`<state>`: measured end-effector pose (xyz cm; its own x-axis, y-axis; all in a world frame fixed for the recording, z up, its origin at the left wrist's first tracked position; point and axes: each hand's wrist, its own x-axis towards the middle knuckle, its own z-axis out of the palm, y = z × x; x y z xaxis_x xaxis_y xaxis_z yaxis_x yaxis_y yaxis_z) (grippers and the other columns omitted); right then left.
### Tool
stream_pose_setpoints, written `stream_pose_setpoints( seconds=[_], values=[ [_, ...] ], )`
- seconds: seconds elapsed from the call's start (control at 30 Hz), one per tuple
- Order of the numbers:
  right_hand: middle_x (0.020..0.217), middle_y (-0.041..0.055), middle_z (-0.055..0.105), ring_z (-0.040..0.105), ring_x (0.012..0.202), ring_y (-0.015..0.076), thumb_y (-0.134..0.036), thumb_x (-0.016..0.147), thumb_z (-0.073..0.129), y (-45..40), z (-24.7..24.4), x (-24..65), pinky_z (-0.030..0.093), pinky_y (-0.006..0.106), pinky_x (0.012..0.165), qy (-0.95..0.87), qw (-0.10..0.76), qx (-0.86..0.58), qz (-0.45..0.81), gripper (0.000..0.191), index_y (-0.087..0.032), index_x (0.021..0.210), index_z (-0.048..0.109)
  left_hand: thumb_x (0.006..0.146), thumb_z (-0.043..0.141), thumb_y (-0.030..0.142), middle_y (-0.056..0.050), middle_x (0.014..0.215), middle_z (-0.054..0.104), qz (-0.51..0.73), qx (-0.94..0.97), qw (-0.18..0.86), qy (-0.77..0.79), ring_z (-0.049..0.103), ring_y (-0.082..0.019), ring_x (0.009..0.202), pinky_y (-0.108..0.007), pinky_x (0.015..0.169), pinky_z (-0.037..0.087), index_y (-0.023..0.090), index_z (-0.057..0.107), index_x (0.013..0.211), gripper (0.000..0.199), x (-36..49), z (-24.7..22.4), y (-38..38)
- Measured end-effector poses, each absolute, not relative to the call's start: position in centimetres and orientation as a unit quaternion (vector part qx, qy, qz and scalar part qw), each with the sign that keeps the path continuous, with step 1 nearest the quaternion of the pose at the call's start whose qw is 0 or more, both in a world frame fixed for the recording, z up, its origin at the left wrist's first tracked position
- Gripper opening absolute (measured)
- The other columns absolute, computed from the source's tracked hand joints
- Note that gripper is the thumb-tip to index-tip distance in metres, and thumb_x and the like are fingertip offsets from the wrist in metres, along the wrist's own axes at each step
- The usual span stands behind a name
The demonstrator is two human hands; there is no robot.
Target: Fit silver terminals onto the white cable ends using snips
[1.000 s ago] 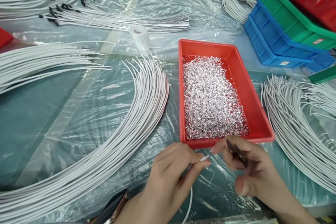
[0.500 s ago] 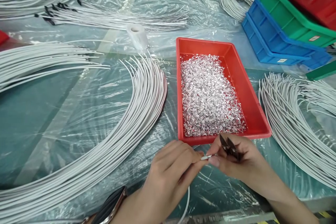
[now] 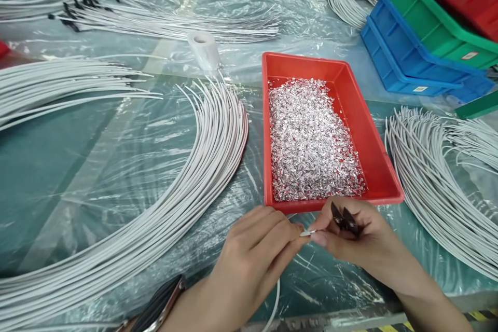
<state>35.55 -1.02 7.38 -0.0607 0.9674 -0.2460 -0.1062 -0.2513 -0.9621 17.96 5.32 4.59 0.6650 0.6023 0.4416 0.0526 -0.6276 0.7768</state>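
Near the table's front edge, my left hand [image 3: 259,249] is closed round a white cable [image 3: 277,298], whose tail hangs down below the fingers. The cable's short end [image 3: 307,233] pokes out between the two hands. My right hand [image 3: 360,238] pinches that tip with thumb and forefinger. Tucked in the same right palm are dark snips [image 3: 344,219], their two blades apart and pointing up; their handles are hidden by the fingers. Just beyond the hands lies a red tray [image 3: 383,176] holding a heap of small silvery foil scraps [image 3: 315,140].
A long curved bundle of white cables [image 3: 218,155] lies to the left, another bundle [image 3: 424,176] to the right. Behind stand a clear film roll [image 3: 204,52] and black-tipped cables [image 3: 167,26]. Stacked blue bins [image 3: 412,52] and a green bin [image 3: 439,15] rise at the back right.
The snips in my right hand have turned and shifted slightly to the right. Both hands keep their pinch on the cable end, and the view has moved a little.
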Motion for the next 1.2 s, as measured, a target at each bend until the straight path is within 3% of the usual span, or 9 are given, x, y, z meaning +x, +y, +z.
stream_pose_setpoints(
  seconds=[0.37, 0.57, 1.2],
  values=[
    [0.059, -0.008, 0.031, 0.023, 0.05, 0.007, -0.013, 0.088, 0.063, -1.16, 7.39, 35.77, 0.018, 0.019, 0.043, -0.437, 0.437, -0.536, 0.575, 0.011, -0.018, 0.078, 0.059, 0.088, 0.058, 0.005, 0.001, 0.07, 0.057, 0.352, 0.814, 0.413, 0.206, 0.051, -0.011, 0.063, -0.024, 0.058, 0.041, 0.015, 0.056, 0.083, 0.011, 18.1, 4.41, 5.38],
    [0.06, -0.0083, 0.029, 0.02, 0.05, 0.0069, -0.005, 0.084, 0.06, -1.04, 7.82, 35.44, 0.016, 0.019, 0.043, -0.46, 0.437, -0.546, 0.547, 0.015, -0.019, 0.078, 0.06, 0.09, 0.058, 0.01, 0.001, 0.07, 0.058, 0.342, 0.81, 0.429, 0.209, 0.053, -0.011, 0.064, -0.023, 0.058, 0.042, 0.016, 0.056, 0.083, 0.009, 18.02, 4.41, 5.39],
    [0.057, -0.0087, 0.03, 0.021, 0.048, 0.0058, -0.009, 0.084, 0.063, -1.32, 6.86, 35.75, 0.017, 0.017, 0.042, -0.398, 0.444, -0.524, 0.608, 0.014, -0.018, 0.074, 0.057, 0.09, 0.057, 0.007, -0.001, 0.075, 0.06, 0.333, 0.821, 0.42, 0.195, 0.052, -0.011, 0.067, -0.025, 0.061, 0.041, 0.015, 0.056, 0.086, 0.009, 18.02, 4.11, 5.26]
  ],
)
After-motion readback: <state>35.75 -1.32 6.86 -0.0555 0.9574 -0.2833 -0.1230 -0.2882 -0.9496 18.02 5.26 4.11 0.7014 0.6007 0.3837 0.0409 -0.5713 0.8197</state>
